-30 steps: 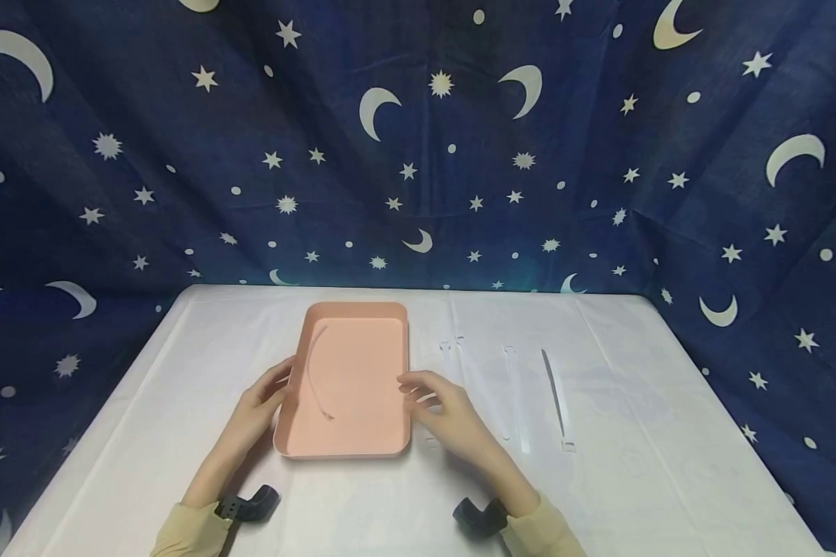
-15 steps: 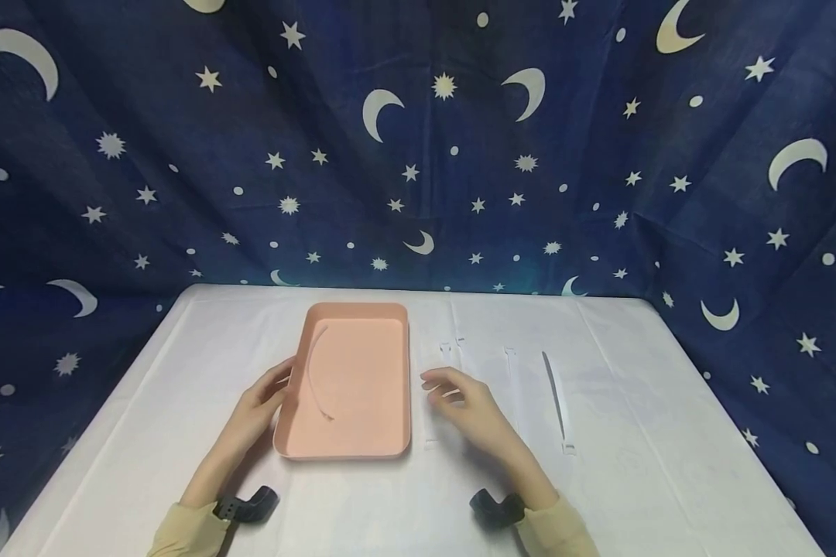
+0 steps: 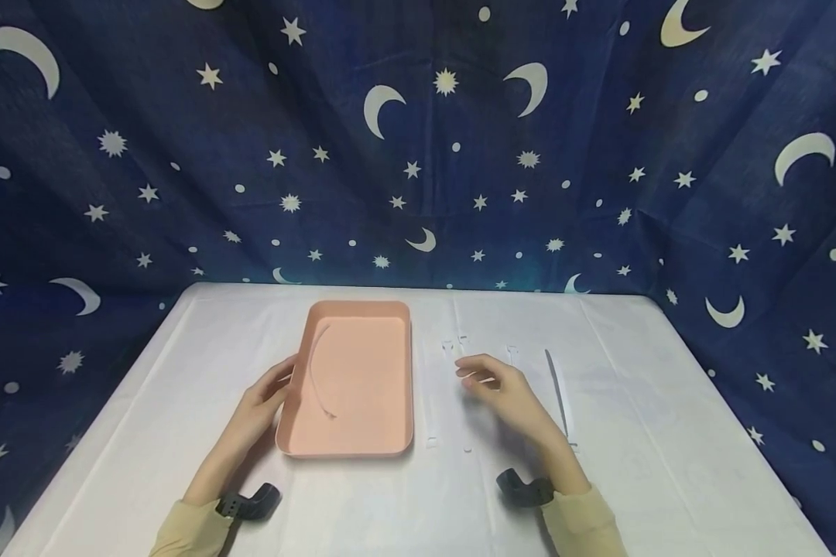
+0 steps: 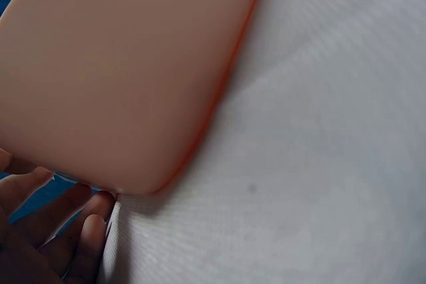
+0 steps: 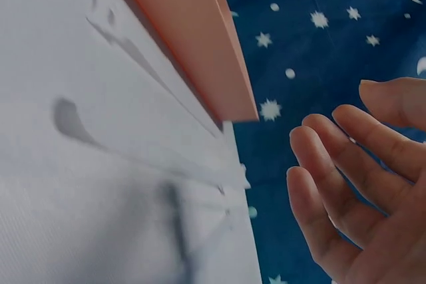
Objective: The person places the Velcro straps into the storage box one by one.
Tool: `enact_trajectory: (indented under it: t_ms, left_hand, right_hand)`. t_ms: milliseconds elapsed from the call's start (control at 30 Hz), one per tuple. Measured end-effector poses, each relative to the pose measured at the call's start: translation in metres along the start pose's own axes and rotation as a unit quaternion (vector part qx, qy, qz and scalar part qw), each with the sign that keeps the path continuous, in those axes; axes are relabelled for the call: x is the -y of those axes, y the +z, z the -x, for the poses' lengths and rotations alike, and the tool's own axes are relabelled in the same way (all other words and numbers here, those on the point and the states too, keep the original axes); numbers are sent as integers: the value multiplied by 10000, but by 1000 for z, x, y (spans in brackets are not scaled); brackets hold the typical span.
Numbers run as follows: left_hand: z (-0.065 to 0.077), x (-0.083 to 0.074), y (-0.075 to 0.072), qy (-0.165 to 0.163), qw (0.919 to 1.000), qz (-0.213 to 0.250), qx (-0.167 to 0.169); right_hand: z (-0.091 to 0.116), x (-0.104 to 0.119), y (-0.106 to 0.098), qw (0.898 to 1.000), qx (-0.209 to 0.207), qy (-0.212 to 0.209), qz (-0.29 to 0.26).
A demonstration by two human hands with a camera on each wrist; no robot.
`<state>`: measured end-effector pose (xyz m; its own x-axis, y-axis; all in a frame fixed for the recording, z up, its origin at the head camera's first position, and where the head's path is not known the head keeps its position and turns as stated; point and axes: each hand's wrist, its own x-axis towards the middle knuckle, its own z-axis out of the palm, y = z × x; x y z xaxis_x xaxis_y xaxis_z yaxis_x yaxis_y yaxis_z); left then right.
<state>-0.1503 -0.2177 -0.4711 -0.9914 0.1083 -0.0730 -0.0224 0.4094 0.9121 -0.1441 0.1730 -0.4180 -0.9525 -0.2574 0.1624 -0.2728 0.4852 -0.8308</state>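
Observation:
A pink tray (image 3: 362,433) lies left of the middle of the table, with one thin, curved zip tie (image 3: 312,375) inside. My left hand (image 3: 254,406) rests its fingers against the tray's left wall; in the left wrist view these fingers (image 4: 76,201) meet the outside of the wall. To the right of the tray my right hand (image 3: 508,394) hovers above the cloth, fingers loosely bent and holding nothing. Near and partly beneath it lie several clear-white zip ties (image 3: 430,410), hard to see on the white cloth. Bare fingers (image 5: 319,197) show in the right wrist view.
A white cloth (image 3: 669,464) covers the table. Farther right lies a strip (image 3: 559,391) with one dark edge and a small head at its near end. A blue curtain (image 3: 418,139) with moons and stars hangs behind the table. Each wrist wears a black camera (image 3: 251,503).
My right hand has moved from the tray's right wall rightward to over the zip ties. My left hand and the tray have stayed in place.

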Motion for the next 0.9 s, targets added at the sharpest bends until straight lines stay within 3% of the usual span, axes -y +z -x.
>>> enact_trajectory:
  t_ms: [900]
  left_hand:
    - [0,0,0,3,10000,-59,19]
  right_hand:
    - [18,-24,-76,9933,-866,765,5]
